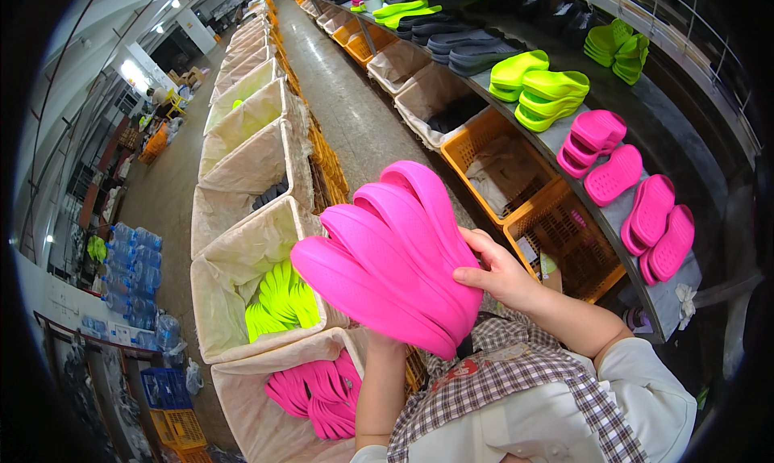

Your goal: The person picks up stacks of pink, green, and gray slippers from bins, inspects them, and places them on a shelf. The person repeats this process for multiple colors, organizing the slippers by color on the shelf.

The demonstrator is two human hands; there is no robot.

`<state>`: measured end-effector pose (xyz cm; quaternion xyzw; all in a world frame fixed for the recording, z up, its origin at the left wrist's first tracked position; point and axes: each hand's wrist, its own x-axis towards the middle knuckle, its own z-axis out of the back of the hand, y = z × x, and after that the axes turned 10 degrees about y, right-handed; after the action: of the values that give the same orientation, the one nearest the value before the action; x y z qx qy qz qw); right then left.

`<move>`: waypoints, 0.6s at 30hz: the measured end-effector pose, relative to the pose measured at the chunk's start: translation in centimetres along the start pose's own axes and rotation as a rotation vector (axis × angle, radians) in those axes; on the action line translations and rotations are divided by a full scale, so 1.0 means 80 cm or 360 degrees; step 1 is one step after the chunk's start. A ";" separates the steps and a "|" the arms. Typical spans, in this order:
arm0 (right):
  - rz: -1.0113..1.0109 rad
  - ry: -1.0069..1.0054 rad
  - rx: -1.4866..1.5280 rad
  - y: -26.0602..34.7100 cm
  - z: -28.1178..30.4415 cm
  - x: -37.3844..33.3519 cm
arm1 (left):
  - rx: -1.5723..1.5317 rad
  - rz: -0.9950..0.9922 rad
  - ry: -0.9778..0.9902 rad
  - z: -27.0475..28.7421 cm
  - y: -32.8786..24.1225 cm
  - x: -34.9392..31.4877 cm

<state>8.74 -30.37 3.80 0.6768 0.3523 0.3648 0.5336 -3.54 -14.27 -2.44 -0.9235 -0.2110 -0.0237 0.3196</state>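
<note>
Slanting lengthwise away from the counter's edge [663,306], pink clogs [387,261] lie left of the counter-side right hand [501,271], its thumb and fingers clamped on them; left hand [387,344] beneath, grip not visible.

Right hand [501,273] gripping, thumb [472,277] stretched leftward, right forearm [568,314] angling up from a bent elbow [613,334]; left forearm [380,398] rises nearly upright, left hand largely hidden!

No text, number or sign can be read. A small red print [465,369] is borne by the checked apron [516,352], and a white slip [528,250] is seen in an orange crate [601,284]; any wording is illegible.
</note>
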 end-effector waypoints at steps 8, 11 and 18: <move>-0.0033 -0.0006 -0.0007 -0.004 0.000 0.003 | 0.0132 0.0102 0.0222 -0.002 -0.005 -0.002; -0.0091 0.0075 0.0213 0.002 0.002 0.005 | 0.0439 0.0159 0.0151 -0.007 -0.007 -0.001; -0.0192 0.0278 0.0283 0.013 0.016 0.010 | 0.0605 0.0091 0.0133 -0.005 -0.007 -0.001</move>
<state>10.34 -30.47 4.68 0.6647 0.4684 0.3569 0.4598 -3.80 -14.14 -1.80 -0.8503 -0.1720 -0.0126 0.4972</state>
